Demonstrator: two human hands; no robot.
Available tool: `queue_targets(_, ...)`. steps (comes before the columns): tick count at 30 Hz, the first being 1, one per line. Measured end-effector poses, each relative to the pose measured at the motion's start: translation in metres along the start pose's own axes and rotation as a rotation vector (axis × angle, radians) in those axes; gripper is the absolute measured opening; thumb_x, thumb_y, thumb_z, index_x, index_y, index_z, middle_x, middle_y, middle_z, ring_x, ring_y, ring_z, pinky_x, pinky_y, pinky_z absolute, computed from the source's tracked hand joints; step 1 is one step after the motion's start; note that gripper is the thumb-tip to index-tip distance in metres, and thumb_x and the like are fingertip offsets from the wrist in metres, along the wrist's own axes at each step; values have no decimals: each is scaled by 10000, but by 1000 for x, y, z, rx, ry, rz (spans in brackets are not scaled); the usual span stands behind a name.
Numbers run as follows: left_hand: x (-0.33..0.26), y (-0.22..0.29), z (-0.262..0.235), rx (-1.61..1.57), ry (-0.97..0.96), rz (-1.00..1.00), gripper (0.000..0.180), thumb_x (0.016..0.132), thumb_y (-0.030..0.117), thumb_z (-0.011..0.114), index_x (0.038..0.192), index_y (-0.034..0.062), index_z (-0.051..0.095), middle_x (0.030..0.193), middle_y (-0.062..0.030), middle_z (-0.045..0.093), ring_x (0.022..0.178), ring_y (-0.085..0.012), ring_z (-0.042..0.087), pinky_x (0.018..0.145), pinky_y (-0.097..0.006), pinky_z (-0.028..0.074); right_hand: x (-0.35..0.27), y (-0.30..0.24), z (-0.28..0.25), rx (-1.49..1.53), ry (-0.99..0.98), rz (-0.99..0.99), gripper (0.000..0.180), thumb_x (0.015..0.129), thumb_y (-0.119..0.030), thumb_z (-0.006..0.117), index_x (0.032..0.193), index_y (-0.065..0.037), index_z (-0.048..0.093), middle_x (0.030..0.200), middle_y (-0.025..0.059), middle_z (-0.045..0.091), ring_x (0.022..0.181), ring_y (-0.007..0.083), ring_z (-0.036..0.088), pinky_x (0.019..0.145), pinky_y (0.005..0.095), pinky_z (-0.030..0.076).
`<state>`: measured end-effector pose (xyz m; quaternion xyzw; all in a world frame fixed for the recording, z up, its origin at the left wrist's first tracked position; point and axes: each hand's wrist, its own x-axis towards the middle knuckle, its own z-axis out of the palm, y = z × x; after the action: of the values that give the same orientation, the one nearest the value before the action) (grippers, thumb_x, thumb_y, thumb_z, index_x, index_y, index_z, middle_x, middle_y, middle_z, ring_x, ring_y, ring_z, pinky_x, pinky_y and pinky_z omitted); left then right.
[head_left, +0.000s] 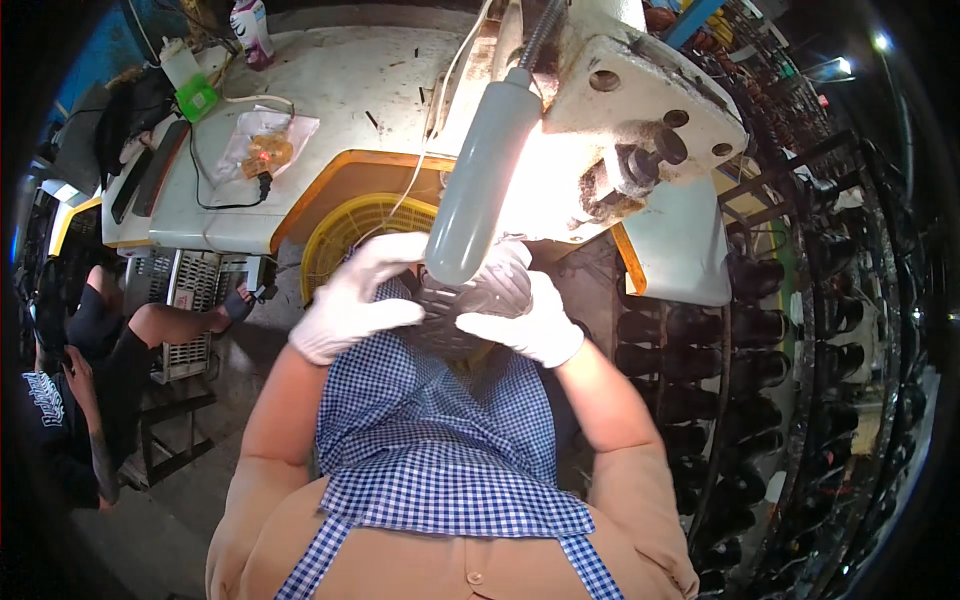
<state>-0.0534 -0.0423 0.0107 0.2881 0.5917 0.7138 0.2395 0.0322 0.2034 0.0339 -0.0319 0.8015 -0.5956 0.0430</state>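
"Where's the dark piece (472,301)?"

"Between the gloved hands, off the counter's (350,80) front edge, just under the lamp's (480,190) tip."

"Are both clamped on it?"

"The right hand (530,320) is, thumb on top. The left hand (365,298) curves round the piece's left end, thumb and fingers spread; whether it grips, one can't tell."

"And around them?"

"A yellow basket (340,215) sits below the counter's front edge; a bag (265,143) lies toward its left end, a green bottle (190,85) near its far left corner."

The 2 hands (345,305) (540,325) (white-gloved) curve toward each other, forearms (283,410) (608,400) angled inward.
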Motion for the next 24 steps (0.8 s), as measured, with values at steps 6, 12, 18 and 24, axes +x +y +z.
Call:
queue_targets(6,30,7,53,-94,25,-193,827,745,177,884,1447,39,469,1345,-113,586,1248,-206,559,1054,-351,466,21,-34,-48,-588,-203,-286,671,736,-576,795,1123,-35,704,1102,175,711,1005,348,684,918,394,532)
queue_targets(12,26,-6,71,-318,139,-191,718,811,127,825,1424,24,468,1306,-99,602,1200,-184,577,1049,-334,460,-17,36,-31,-481,512,-551,757,671,-419,913,1212,28,627,1215,186,654,1130,342,639,986,420,516)
queue_targets(18,17,-33,98,-769,239,-211,623,894,71,718,1440,25,421,1382,-127,547,1285,-245,536,1087,-388,458,-102,91,2,585,729,129,653,857,-198,725,1427,10,484,1378,137,568,1229,255,581,1055,413,474)
queue_targets(24,7,-34,100,-1255,280,-268,654,949,252,682,1492,59,372,1480,-165,477,1372,-342,466,1156,-539,392,-129,31,-30,608,1031,-81,646,657,-96,788,1247,4,545,1116,128,671,935,245,711,773,346,627)
